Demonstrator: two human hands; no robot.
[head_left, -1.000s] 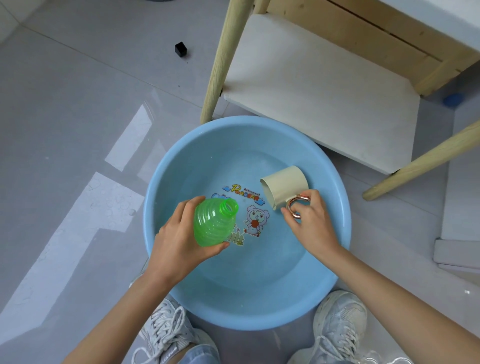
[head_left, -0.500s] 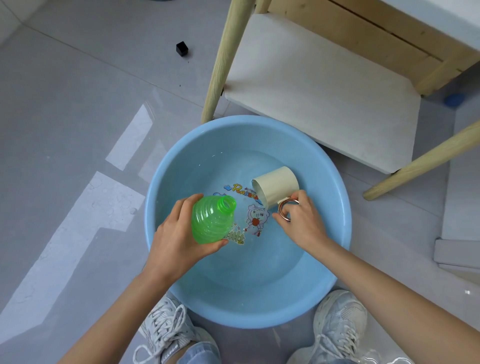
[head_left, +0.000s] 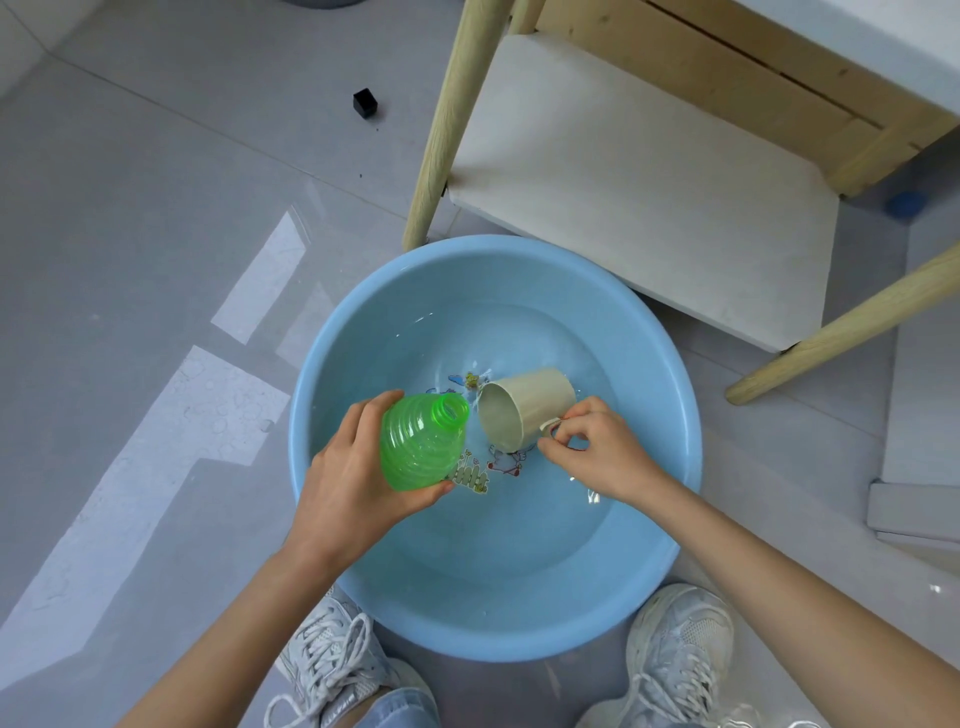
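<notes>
A round light-blue basin with shallow water and cartoon prints on its bottom stands on the floor between my shoes. My left hand grips a ribbed green plastic bottle over the basin, its open neck pointing up and right toward a cream mug. My right hand pinches the mug's handle and holds the mug tipped on its side, mouth facing the bottle neck. Mug and bottle neck are a small gap apart.
A wooden table's pale legs and white lower shelf stand just behind the basin. A small black cube lies on the grey tiled floor at the back left. My white sneakers flank the basin's near rim.
My right hand has tipped the mug further and swung its mouth left toward the bottle neck. The left hand has tilted the green bottle slightly, neck closer to the mug.
</notes>
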